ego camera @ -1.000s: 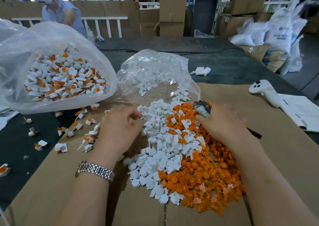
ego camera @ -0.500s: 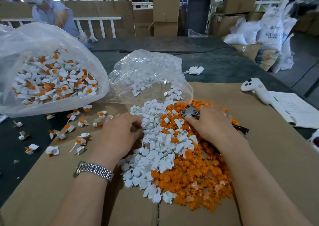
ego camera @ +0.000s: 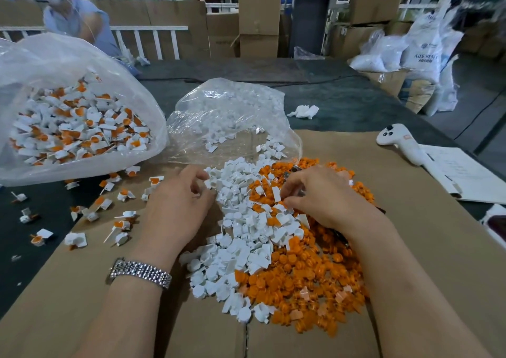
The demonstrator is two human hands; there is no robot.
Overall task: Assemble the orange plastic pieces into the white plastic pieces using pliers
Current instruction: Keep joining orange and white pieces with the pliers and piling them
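- Finished pieces [ego camera: 79, 130], white with orange set in, fill the big bag at far left; more lie loose on the cardboard [ego camera: 68, 289] just beside it
- Left hand [ego camera: 178, 207] rests palm down at the left edge of the white pile, fingers curled at the pile's edge; whether it pinches a piece I cannot tell
- White pieces [ego camera: 241, 237] lie heaped between the 2 hands: small, light, stiff moulded plastic, likely to slide and scatter when nudged; the flat tab on each looks the best place to pinch
- Right hand [ego camera: 320, 196] sits on the seam of white and orange, thumb and fingertips closing on a white piece [ego camera: 276, 193]
- Pliers [ego camera: 293, 170] are mostly hidden under that hand, only a dark metal tip showing beyond the fingers; seemingly tucked in the palm
- Orange pieces [ego camera: 301, 281] spread right and near: tiny round caps, light, smooth, probably slippery, best taken by the rim, then pressed home with the pliers without crushing
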